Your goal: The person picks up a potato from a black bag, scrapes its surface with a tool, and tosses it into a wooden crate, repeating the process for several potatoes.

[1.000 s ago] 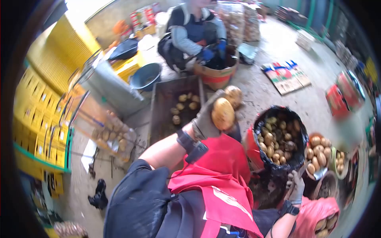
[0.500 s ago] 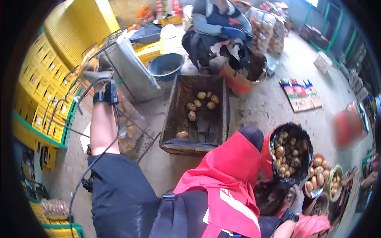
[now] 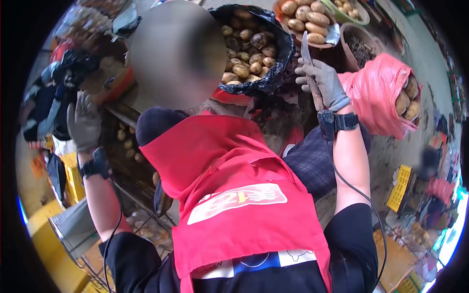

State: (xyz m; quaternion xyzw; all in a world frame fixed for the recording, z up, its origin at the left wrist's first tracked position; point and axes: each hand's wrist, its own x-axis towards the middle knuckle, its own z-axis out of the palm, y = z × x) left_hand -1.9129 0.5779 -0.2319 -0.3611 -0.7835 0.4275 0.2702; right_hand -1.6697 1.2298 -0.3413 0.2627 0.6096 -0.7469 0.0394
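My right hand (image 3: 323,83), in a grey glove, is wrapped round the handle of a knife (image 3: 306,49), its blade pointing up and away from me. Close to its left is a red bucket with a black plastic liner (image 3: 279,53), holding many potatoes (image 3: 242,71). Just beyond the blade, a bowl of clean-looking potatoes (image 3: 317,18) sits on the floor. My left hand (image 3: 84,122), also gloved, is raised at the left with fingers stretched out and nothing in it. Below and beside it lies a dark crate (image 3: 139,183) with a few potatoes in it.
A pink bag (image 3: 373,93) of potatoes stands right of my right hand. Behind it are a tub of dark scraps (image 3: 359,46) and a green bowl (image 3: 362,19) of small potatoes. Another person (image 3: 49,97) is at the far left beside a red bucket (image 3: 119,85). A blurred patch hides part of the view.
The view has swung to the right and down. My left hand has come away from the metal-framed cart and is open in the air. The knife in my right hand now shows clearly.
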